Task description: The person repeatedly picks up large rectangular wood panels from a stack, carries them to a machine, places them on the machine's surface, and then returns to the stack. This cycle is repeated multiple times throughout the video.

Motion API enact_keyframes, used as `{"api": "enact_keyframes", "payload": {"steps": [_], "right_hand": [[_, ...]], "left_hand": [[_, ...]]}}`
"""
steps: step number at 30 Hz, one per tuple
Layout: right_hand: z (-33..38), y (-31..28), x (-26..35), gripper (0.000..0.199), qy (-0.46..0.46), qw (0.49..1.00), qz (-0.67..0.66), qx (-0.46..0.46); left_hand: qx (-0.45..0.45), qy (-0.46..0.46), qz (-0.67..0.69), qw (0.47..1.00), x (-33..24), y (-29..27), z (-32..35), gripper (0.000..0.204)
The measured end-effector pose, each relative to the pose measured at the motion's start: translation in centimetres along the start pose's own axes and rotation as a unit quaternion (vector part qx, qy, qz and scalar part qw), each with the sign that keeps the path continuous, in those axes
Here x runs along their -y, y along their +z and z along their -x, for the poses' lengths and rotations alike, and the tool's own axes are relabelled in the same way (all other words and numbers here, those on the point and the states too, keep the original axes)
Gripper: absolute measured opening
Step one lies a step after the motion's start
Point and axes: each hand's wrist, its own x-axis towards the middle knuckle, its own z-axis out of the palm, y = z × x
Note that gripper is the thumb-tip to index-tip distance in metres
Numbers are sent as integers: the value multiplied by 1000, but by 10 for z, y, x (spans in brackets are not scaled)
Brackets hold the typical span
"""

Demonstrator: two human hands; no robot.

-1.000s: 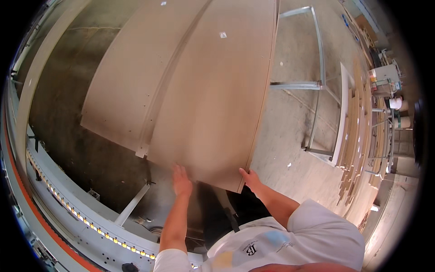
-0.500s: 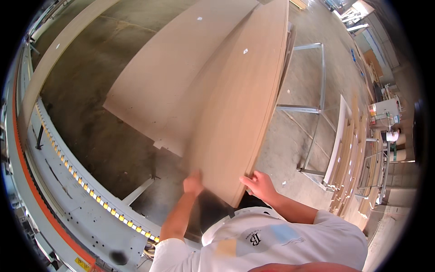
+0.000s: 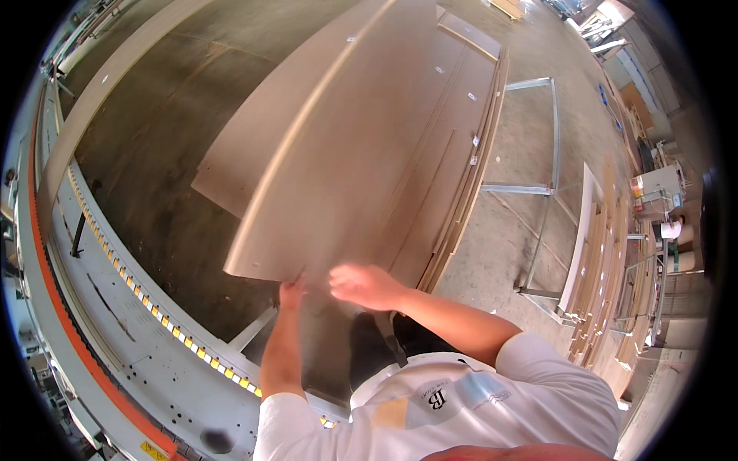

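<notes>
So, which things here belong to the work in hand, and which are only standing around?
In hand:
- large brown board, lifted at its near edge
- left hand, at that edge
- right hand, at the board's near end
- stack of boards beneath it

Standing around:
- metal frame
- leaning panels
- machine bed with roller strip

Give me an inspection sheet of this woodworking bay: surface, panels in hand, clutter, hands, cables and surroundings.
Surface: grey machine bed with a yellow roller strip, lower left.
Job's things: long tan fibreboard panel tilted over a stack of similar panels.
Clutter: nothing seen on the bed.
Grippers: left hand at the panel's near edge; right hand blurred, at the same edge, grip unclear.
Cables: nothing seen.
Surroundings: concrete floor, metal frame rack, upright boards at right.
</notes>
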Motion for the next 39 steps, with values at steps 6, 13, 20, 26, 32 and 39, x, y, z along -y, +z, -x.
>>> {"api": "enact_keyframes", "payload": {"steps": [6,13,20,26,32,39], "right_hand": [[95,-10,-117,51,149,963,219,55],[297,-21,-268,40,499,856,31,-129],[390,-4,-290,33,554,778,-187,-228],[410,3,-307,30,512,816,-147,-225],[416,-32,-334,22,496,804,-237,-229],[296,-144,-399,30,311,936,-2,-167]], "left_hand": [[-216,23,-99,971,117,-28,-107,64],[-98,-312,86,941,155,12,-116,65],[-106,-240,313,913,119,75,-91,62],[-147,-195,286,927,99,80,-61,51],[-120,-160,245,949,58,101,28,47],[-184,-109,251,944,-7,151,193,33]]}}
